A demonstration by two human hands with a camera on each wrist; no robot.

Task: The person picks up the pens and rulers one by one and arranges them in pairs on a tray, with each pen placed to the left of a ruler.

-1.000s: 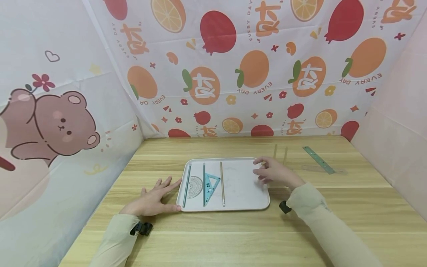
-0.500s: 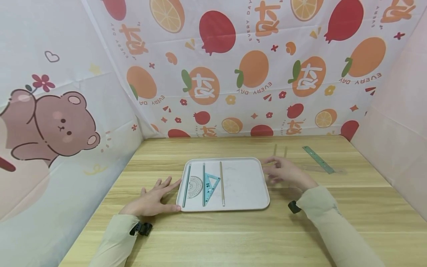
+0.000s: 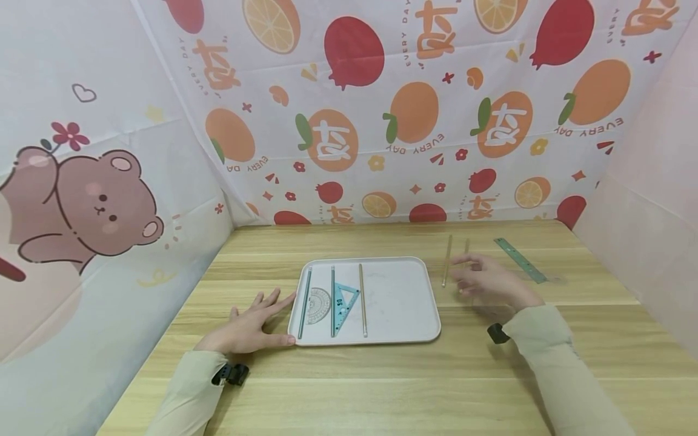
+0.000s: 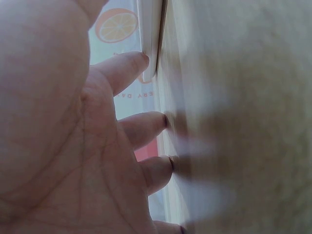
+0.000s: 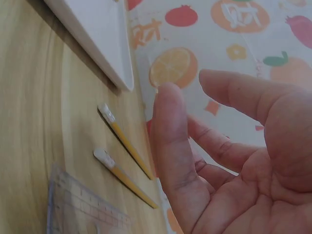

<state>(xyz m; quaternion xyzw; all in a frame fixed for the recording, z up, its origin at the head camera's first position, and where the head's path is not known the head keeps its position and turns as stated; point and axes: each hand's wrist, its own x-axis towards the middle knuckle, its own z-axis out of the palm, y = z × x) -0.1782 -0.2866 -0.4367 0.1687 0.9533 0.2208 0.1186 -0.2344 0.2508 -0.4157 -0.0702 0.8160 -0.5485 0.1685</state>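
A white tray (image 3: 400, 303) lies on the table, with my left hand (image 3: 245, 327) at its left side, thumb and index finger touching the rim. The left wrist view shows the index fingertip (image 4: 141, 59) on the tray's edge, the other fingers spread. On the tray are two green pencils (image 3: 305, 303), a clear protractor (image 3: 319, 305), a blue set square (image 3: 345, 306) and a yellow pencil (image 3: 363, 300). My right hand (image 3: 493, 281) hovers right of the tray, fingers loosely bent and holding nothing. Near it lie two more yellow pencils (image 5: 130, 146), one partly hidden in the head view.
A green ruler (image 3: 520, 260) lies at the back right of the table. A clear piece with scale marks (image 5: 85, 207) shows in the right wrist view, below the pencils. Printed cloth walls (image 3: 403, 181) stand behind and at both sides.
My right hand has moved off the tray's right edge and further right, toward the loose pencils. The left hand and the things on the tray have stayed put.
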